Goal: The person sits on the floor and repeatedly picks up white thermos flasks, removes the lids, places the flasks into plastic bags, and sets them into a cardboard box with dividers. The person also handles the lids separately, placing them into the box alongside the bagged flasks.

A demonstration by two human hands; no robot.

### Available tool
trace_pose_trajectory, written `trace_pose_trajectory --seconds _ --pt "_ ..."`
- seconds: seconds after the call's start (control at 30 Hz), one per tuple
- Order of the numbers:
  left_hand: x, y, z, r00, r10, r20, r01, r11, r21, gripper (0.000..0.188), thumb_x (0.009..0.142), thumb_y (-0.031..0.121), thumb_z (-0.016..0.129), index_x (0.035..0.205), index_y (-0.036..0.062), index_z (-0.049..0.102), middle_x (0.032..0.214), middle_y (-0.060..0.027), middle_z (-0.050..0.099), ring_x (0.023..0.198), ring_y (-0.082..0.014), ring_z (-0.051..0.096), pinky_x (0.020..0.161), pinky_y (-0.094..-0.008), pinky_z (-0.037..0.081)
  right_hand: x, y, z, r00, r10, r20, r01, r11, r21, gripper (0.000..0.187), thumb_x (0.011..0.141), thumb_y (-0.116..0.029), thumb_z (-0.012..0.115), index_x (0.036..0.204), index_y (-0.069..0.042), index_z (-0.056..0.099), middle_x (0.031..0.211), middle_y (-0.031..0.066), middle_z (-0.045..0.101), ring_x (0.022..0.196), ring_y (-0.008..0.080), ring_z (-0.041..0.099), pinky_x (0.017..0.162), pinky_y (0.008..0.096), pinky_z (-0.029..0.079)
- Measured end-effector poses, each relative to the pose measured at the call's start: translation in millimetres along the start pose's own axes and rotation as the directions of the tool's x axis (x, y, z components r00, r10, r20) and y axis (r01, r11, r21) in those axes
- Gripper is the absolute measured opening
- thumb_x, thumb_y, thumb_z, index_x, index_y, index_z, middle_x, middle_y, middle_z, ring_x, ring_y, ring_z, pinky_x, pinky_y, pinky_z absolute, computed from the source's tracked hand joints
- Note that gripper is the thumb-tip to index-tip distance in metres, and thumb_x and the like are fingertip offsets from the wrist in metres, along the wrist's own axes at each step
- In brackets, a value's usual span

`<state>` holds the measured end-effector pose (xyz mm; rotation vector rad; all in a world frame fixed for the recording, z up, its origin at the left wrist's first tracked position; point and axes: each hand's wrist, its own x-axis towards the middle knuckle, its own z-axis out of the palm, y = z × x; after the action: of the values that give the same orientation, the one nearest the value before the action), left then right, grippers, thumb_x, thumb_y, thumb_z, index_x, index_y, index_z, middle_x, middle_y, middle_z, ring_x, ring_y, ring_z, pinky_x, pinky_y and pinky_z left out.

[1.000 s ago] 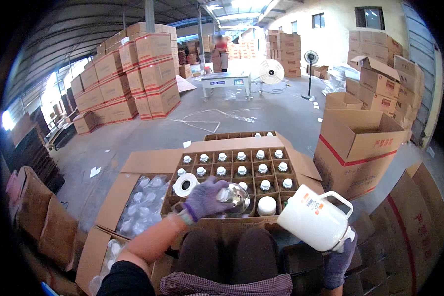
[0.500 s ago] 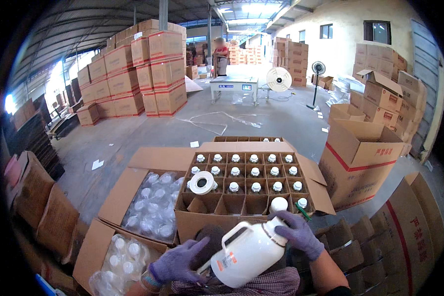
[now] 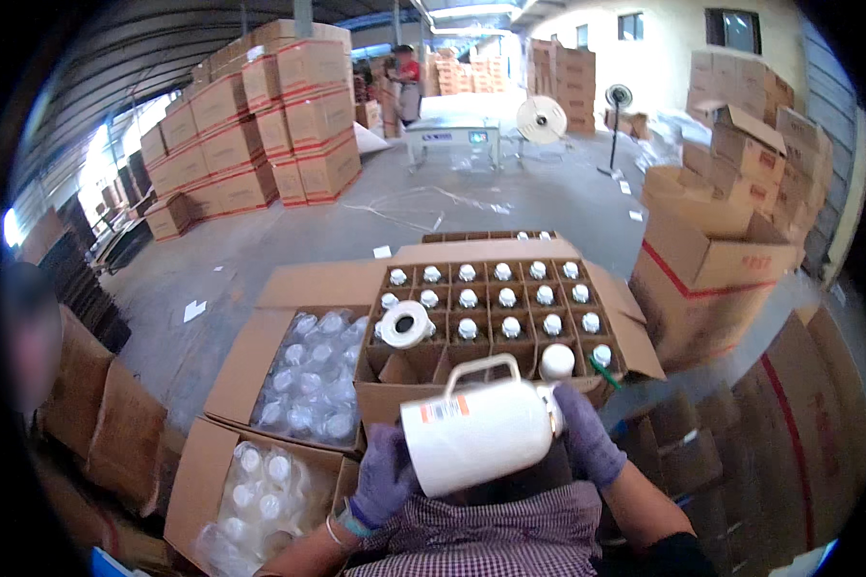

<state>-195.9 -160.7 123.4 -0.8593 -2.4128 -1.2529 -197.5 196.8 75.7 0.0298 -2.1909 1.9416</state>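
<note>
A white vacuum jug (image 3: 476, 438) with a side handle and an orange-and-white label lies tilted on its side between my hands, above my lap. My gloved left hand (image 3: 385, 476) is closed on its base. At the neck end, my gloved right hand (image 3: 587, 438) grips it, fingers partly hidden. Just beyond stands the divided carton (image 3: 394, 396), most cells holding white-capped items (image 3: 467, 329). A larger round white lid (image 3: 557, 362) shows at its near right, beside a green strip (image 3: 604, 376). A white tape roll (image 3: 404, 325) rests on top at the left.
Two open cartons at my left hold plastic-wrapped, white-topped items (image 3: 313, 385) and clear-bagged ones (image 3: 250, 500). An open empty carton (image 3: 712, 279) stands at right. Farther off are a strapping machine (image 3: 452, 139), a fan (image 3: 618, 106), stacked cartons (image 3: 308, 115) and a person (image 3: 407, 82).
The jug has turned from slanting to nearly level, its handle now upward. My left hand has moved from beside it onto its base. The right hand stays at the neck end.
</note>
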Motion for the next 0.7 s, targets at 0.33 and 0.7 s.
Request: trace_pose_trajectory --seconds 0.33,0.7 --pt "40 16 13 0.920 -0.162 0.356 0.385 0.217 -0.897 0.048 0.091 0.024 0.068 0.128 0.0018 0.047 0.119 -0.0165 0.054 0.113 -0.0305 0.056 0.101 -0.0431 0.044 -39 -211 57 0.632 -0.768 0.104 0.760 0.587 -0.280 0.063 0.072 -0.032 0.083 0.128 -0.010 0.065 0.106 0.0123 0.058 0.096 0.0307 0.060 0.086 0.0420 0.050" --pt "13 30 19 0.887 -0.166 0.432 0.454 0.138 -0.880 0.052 0.092 0.027 0.067 0.131 0.0015 0.046 0.124 -0.0166 0.054 0.116 -0.0304 0.056 0.103 -0.0433 0.044 -44 -193 70 0.692 -0.722 0.017 0.719 0.686 -0.111 0.066 0.069 -0.032 0.085 0.123 -0.006 0.059 0.103 0.0132 0.057 0.095 0.0323 0.058 0.084 0.0436 0.047"
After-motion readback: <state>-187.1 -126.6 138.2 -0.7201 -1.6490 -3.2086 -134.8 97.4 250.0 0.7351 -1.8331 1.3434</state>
